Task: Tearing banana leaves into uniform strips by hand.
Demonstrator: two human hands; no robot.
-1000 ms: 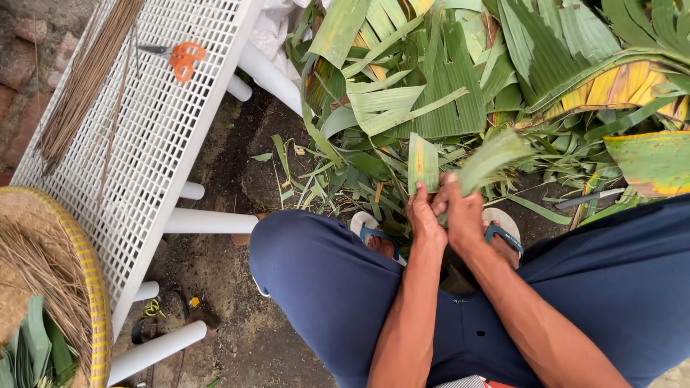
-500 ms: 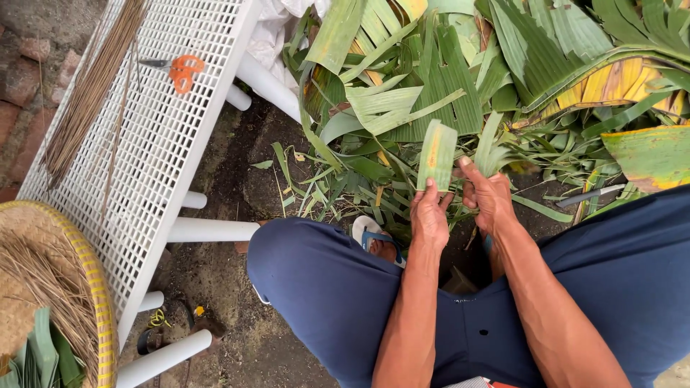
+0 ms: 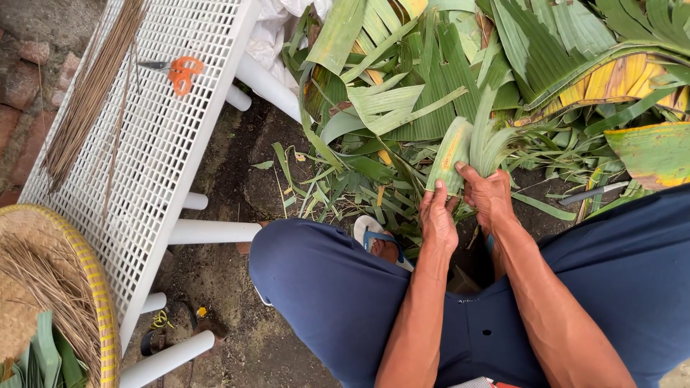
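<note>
Above the knees, both hands — left hand, right hand — grip a leaf strip.

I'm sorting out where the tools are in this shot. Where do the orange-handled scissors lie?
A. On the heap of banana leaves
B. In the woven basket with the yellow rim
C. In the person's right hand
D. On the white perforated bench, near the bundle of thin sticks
D: the orange-handled scissors lie flat on the white perforated bench, beside the bundle of thin sticks, away from both hands.
</note>
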